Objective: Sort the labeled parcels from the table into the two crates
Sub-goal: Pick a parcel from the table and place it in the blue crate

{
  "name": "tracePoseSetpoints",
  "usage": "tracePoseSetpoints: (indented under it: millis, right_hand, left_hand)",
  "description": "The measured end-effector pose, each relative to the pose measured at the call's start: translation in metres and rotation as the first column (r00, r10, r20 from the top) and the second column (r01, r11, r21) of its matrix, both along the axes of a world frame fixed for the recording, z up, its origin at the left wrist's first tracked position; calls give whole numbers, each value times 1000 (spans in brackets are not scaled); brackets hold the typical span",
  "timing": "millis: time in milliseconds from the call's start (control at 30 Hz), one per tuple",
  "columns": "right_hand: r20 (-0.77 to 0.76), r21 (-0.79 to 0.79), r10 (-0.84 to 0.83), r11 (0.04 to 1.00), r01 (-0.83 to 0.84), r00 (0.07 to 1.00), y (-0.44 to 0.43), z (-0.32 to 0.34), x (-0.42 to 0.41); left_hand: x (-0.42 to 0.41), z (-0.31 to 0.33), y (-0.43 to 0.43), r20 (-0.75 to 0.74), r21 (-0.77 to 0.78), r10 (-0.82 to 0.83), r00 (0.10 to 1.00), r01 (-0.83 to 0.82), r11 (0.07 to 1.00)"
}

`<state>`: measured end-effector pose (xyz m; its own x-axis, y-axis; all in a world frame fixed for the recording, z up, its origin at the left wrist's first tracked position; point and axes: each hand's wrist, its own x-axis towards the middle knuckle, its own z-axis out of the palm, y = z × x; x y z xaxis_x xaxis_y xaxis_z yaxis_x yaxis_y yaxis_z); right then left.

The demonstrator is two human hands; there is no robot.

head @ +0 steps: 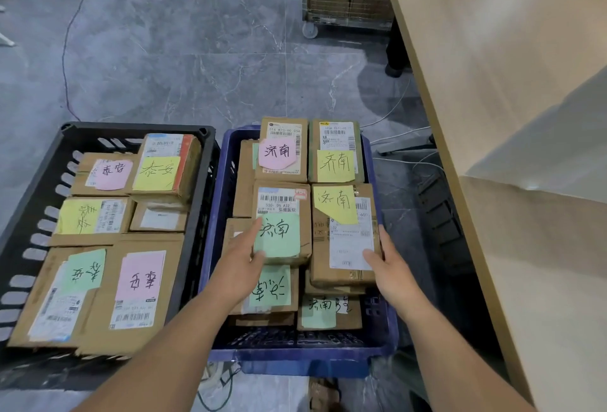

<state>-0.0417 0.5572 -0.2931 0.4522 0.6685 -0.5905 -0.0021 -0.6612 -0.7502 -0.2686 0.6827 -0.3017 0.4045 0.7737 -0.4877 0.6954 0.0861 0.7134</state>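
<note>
Blue crate [295, 357] and black crate [131, 127] stand side by side on the grey floor [197, 50], both full of cardboard parcels with coloured notes. In the blue crate, the left hand [241, 264] holds the left edge of the green-note parcel [282, 201], thumb on top, fingers narrow. The right hand [392, 270] holds the right edge of the yellow-note parcel [348, 247] just beside it. The bench [492, 83] is at the right.
</note>
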Motion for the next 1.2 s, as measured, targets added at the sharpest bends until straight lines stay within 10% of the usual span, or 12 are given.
tracePoseSetpoints:
  millis: [367,667,1200]
  right_hand:
    - [221,-242,182,962,-127,958,10,15,10]
    - [617,-221,326,945,-241,716,-52,110,-38]
    - [899,-133,57,980,147,434,-256,264,-145]
  left_hand:
    - [2,29,-6,-123,152,-84,989,103,983]
    - [-11,111,-53,-236,348,-238,942,311,884]
    - [-13,253,-194,-202,628,-582,788,560,540]
